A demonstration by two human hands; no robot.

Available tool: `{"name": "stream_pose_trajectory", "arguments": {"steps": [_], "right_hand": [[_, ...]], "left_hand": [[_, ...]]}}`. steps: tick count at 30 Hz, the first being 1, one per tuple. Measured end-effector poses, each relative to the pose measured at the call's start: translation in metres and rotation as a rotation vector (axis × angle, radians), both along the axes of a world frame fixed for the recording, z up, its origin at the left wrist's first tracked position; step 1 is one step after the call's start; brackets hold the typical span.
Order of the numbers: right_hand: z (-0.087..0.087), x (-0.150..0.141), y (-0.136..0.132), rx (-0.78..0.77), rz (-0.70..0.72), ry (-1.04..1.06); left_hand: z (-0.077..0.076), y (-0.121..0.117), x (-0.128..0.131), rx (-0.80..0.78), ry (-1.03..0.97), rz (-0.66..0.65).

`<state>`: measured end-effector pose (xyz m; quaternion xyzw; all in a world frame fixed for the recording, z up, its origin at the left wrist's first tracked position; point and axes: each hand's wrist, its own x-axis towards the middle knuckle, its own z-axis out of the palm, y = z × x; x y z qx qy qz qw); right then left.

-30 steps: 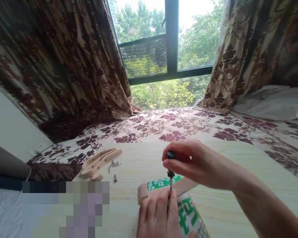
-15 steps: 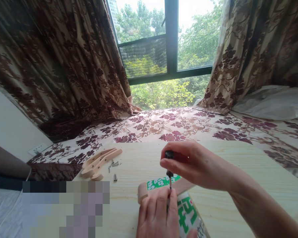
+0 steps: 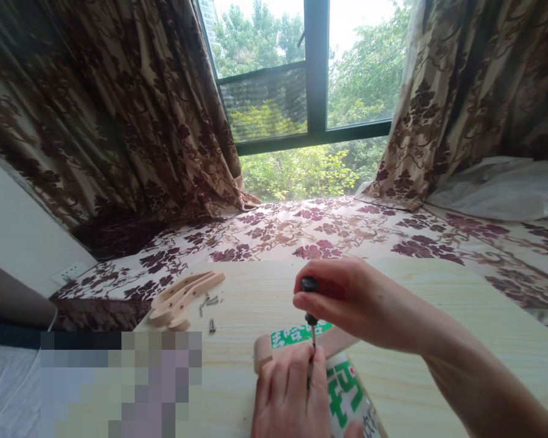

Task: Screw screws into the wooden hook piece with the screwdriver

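1. Right hand (image 3: 342,298): thumb and fingers closed around the black handle of the screwdriver (image 3: 310,318), which stands nearly upright over the pack (image 3: 344,389).
2. Left hand (image 3: 287,395): laid over the wooden bar (image 3: 340,342), fingers beside the screwdriver's lower end, above the pack; its hold underneath is hidden, so how tightly it grips cannot be told.
3. Wooden bar: lies across the pack, rounded end toward the pack's left.
4. Handling, in judgement: bar light, stiff, liable to rock; best pressed near the tip. Screwdriver rigid; best held by its handle.
5. Screws (image 3: 212,326) and curved wooden parts (image 3: 189,298): on the table (image 3: 228,371), left of the pack.
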<state>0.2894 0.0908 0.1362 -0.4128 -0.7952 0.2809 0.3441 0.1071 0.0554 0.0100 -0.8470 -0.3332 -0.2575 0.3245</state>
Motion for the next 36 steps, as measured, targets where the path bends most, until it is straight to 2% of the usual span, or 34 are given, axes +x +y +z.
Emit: {"name": "stream_pose_trajectory", "arguments": {"steps": [6,9,13,17,21,25,29,36], "right_hand": [[-0.007,0.001,0.011,0.029,-0.105,0.032],[-0.002,0.003,0.004,-0.021,-0.034,0.011],[0.003,0.003,-0.002,-0.098,0.045,0.011],[-0.002,0.002,0.006,-0.042,-0.018,0.053],[-0.005,0.004,0.009,0.042,-0.114,0.023],[0.000,0.006,0.001,-0.006,-0.011,0.003],[0.000,0.005,0.000,-0.038,0.033,0.029],[-0.005,0.002,0.009,0.023,-0.101,0.037]], "left_hand": [[-0.002,-0.001,-0.002,0.008,0.005,-0.006],[-0.003,-0.002,0.001,-0.009,-0.016,-0.006],[-0.006,-0.004,0.010,-0.048,-0.156,0.020],[-0.010,-0.004,0.016,-0.036,-0.218,0.028],[-0.008,-0.003,0.010,-0.042,-0.160,0.023],[-0.002,-0.002,0.002,-0.038,-0.031,-0.003],[0.000,-0.003,0.001,-0.041,-0.018,-0.013],[-0.003,-0.004,0.005,-0.060,-0.088,0.019]]}}
